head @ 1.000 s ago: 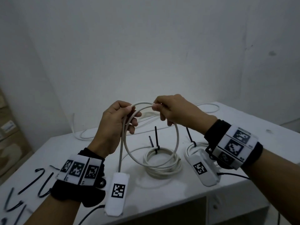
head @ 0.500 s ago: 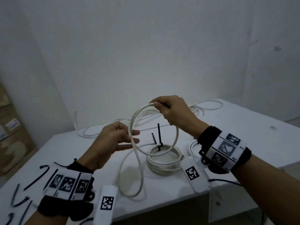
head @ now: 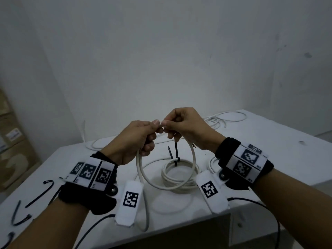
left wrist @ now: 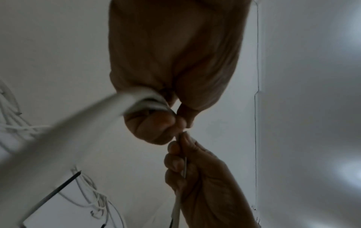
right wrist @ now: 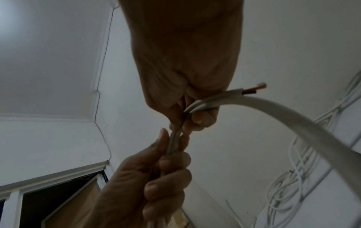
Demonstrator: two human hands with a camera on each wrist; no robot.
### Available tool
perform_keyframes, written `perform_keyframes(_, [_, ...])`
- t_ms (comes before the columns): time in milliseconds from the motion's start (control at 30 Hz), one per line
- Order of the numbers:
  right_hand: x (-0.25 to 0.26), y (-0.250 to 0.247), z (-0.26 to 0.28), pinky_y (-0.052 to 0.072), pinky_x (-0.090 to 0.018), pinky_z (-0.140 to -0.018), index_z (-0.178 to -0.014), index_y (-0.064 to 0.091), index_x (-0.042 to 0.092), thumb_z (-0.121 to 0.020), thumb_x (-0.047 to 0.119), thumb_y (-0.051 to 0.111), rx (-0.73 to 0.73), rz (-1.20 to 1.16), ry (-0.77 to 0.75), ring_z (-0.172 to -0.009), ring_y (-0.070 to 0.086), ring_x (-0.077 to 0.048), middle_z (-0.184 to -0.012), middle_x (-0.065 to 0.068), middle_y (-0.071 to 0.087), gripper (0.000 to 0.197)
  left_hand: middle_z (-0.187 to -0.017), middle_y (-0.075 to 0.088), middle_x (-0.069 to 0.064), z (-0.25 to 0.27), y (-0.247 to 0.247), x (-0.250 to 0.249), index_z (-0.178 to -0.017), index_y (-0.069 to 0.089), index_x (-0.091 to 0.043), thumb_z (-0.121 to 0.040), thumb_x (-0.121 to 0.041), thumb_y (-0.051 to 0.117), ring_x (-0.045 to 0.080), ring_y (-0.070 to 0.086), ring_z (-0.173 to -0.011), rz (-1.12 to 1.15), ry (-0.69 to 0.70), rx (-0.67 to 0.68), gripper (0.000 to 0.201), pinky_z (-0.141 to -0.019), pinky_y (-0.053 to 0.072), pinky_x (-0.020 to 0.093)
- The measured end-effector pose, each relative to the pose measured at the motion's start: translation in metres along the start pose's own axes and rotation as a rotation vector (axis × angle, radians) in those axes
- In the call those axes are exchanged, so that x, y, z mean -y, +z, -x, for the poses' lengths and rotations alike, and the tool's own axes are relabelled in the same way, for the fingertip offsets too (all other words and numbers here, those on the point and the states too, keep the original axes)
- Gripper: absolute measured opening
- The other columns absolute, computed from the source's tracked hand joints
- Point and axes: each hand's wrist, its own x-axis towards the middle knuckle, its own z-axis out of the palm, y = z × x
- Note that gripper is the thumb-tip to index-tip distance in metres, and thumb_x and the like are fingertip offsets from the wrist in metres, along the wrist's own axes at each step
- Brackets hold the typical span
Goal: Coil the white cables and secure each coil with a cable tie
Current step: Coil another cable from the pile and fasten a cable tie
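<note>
A white cable (head: pixel 192 159) hangs as a loop in the air above the white table (head: pixel 269 150). My left hand (head: pixel 136 139) and right hand (head: pixel 185 126) meet at the top of the loop, and both grip its strands. In the right wrist view my right hand (right wrist: pixel 187 98) holds two strands, and the cable's cut end (right wrist: pixel 254 89) with bare red wires sticks out past it. In the left wrist view my left hand (left wrist: pixel 166 98) is curled round the cable (left wrist: pixel 78 131). A tail of the cable (head: pixel 147 212) trails down to the table's front edge.
A finished coil (head: pixel 179 173) bound with a black cable tie (head: pixel 177 155) lies on the table under the loop. Several loose black cable ties (head: pixel 36 194) lie at the left. More loose white cable (head: pixel 224 119) lies at the back. Cardboard boxes (head: pixel 12 150) stand at the left.
My left hand rose from beside the loop and joined my right hand at the top, bringing another turn of cable up. The trailing slack on the table has shortened.
</note>
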Motion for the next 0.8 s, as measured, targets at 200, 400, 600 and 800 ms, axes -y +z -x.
perform_keyframes(200, [0.000, -0.005, -0.003, 0.054, -0.034, -0.072, -0.082, 0.063, 0.011, -0.088, 0.021, 0.067, 0.000, 0.363, -0.017, -0.072, 0.065, -0.015, -0.077, -0.003, 0.067, 0.012, -0.065, 0.046, 0.005, 0.000, -0.001, 0.006, -0.078, 0.052, -0.007, -0.100, -0.019, 0.042, 0.017, 0.043, -0.044, 0.192, -0.043, -0.072, 0.027, -0.037, 0.031, 0.022])
perform_keyframes(400, [-0.008, 0.000, 0.002, 0.048, -0.023, -0.066, -0.079, 0.058, 0.012, -0.092, 0.025, 0.059, -0.212, 0.409, -0.013, -0.074, 0.058, -0.013, -0.078, 0.000, 0.060, 0.019, -0.081, 0.068, 0.017, 0.004, -0.002, 0.012, -0.089, 0.050, -0.002, -0.102, -0.012, 0.036, 0.027, 0.063, -0.058, 0.297, 0.110, -0.147, 0.021, -0.047, 0.050, 0.030])
perform_keyframes(600, [-0.014, 0.019, 0.005, 0.048, -0.034, -0.064, -0.076, 0.049, 0.014, -0.094, 0.021, 0.056, -0.298, -0.047, 0.126, -0.078, 0.061, -0.029, -0.081, -0.008, 0.058, 0.021, -0.076, 0.061, 0.010, 0.008, 0.009, 0.028, -0.088, 0.043, -0.007, -0.102, -0.013, 0.036, 0.018, 0.051, -0.046, 0.446, 0.218, -0.160, 0.017, -0.038, 0.037, 0.022])
perform_keyframes(800, [-0.018, 0.014, 0.012, 0.031, -0.023, -0.042, -0.085, 0.045, 0.011, -0.093, 0.016, 0.059, -0.108, -0.167, 0.100, -0.046, 0.052, -0.014, -0.072, -0.007, 0.062, 0.017, -0.072, 0.052, 0.008, 0.010, 0.003, 0.033, -0.081, 0.042, -0.010, -0.098, -0.005, 0.037, 0.013, 0.039, -0.048, 0.596, 0.232, -0.174, 0.019, -0.036, 0.029, 0.018])
